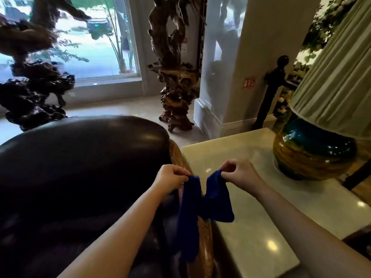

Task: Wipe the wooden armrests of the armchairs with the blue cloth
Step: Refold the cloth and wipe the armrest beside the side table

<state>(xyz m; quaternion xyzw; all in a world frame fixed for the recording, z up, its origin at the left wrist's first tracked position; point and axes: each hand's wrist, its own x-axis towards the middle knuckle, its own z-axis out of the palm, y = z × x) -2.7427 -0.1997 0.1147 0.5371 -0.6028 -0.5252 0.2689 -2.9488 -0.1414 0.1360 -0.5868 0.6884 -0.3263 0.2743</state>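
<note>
The blue cloth (202, 205) hangs in the air between both hands, folded in the middle. My left hand (170, 177) pinches its left top corner and my right hand (239, 171) pinches its right top corner. Right below the cloth runs the curved wooden armrest (204, 233) of a dark leather armchair (80, 167), partly hidden by the cloth. The cloth's lower left end drapes down over the armrest; I cannot tell whether it touches the wood.
A pale marble side table (251, 227) stands right of the armrest, carrying a teal and gold lamp base (313, 153) with a pleated shade (337, 81). Carved root sculptures (174, 77) stand on the floor beyond, by a window and a pillar.
</note>
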